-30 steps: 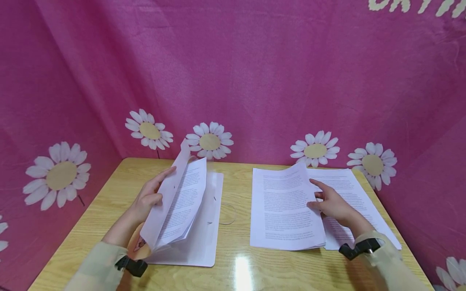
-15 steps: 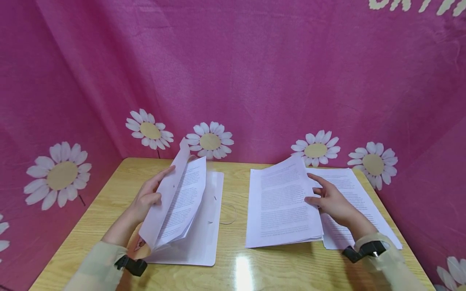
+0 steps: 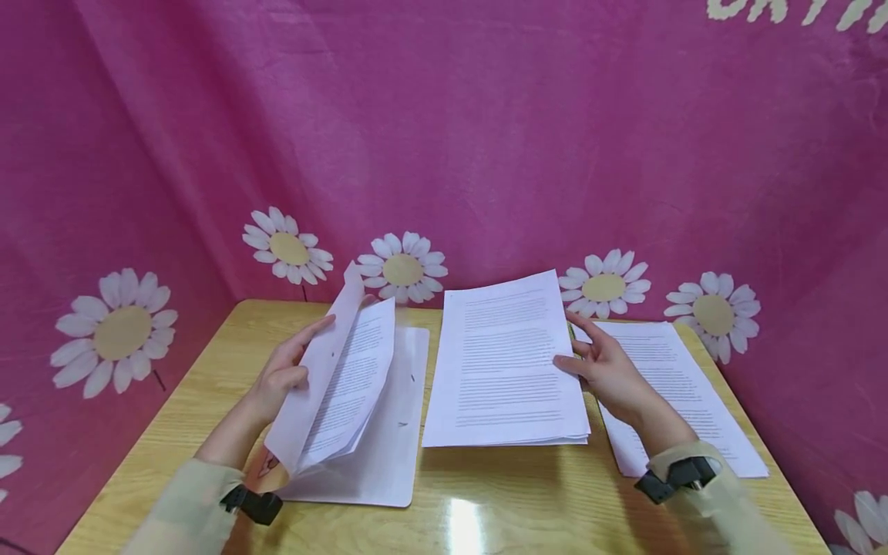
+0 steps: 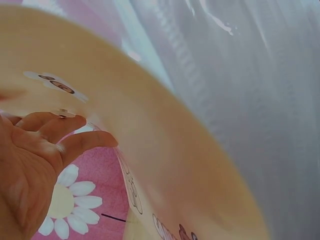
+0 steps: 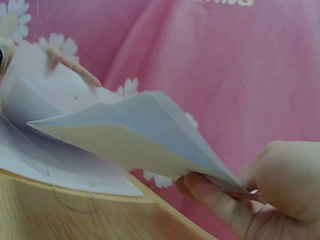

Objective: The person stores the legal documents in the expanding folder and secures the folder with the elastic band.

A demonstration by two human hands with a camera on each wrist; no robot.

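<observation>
In the head view, my left hand (image 3: 284,378) holds up the left cover of a folder (image 3: 388,470), with thumb and index finger against its outer side. That outer side (image 4: 150,130) is tan with cartoon prints in the left wrist view. A few printed sheets (image 3: 354,378) lean inside the raised cover, over the pale right half. My right hand (image 3: 613,378) pinches a stack of printed papers (image 3: 509,370) by its right edge, thumb on top and fingers beneath. The stack (image 5: 135,135) hangs tilted above the table, beside the folder's right edge.
Another printed paper pile (image 3: 683,401) lies at the right of the wooden table (image 3: 513,501). A thin cord loop (image 5: 75,207) shows at the folder's edge. A pink curtain (image 3: 486,154) with daisies stands behind the table and at both sides.
My right hand has lifted the paper stack and carried it left towards the folder, baring more of the pile at right. The left hand and the raised cover have stayed nearly still.
</observation>
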